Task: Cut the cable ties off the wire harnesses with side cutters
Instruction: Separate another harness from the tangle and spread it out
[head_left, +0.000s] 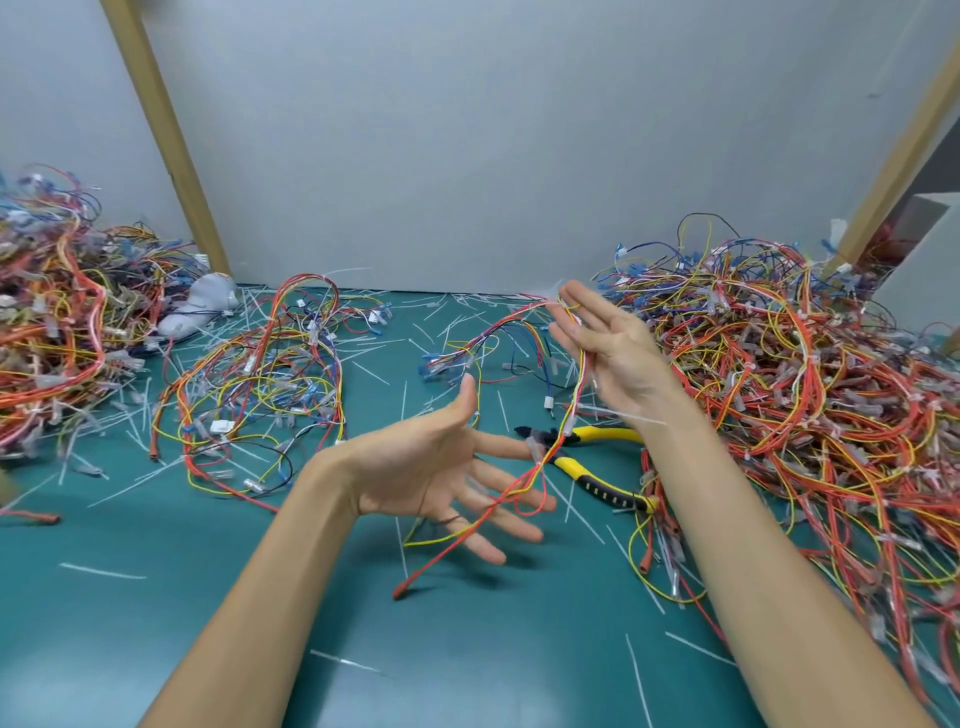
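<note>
The right hand (608, 345) lifts one wire harness (573, 410) on near-straight fingers; pinched or merely draped, I cannot tell. The left hand (441, 478) lies spread and slack beneath. Best find a tie, then fetch the side cutters (597, 441) lying on the mat between them.

yellow-and-black side cutters (597, 457) on a teal table (260, 597), red-orange wires (779, 415).
</note>
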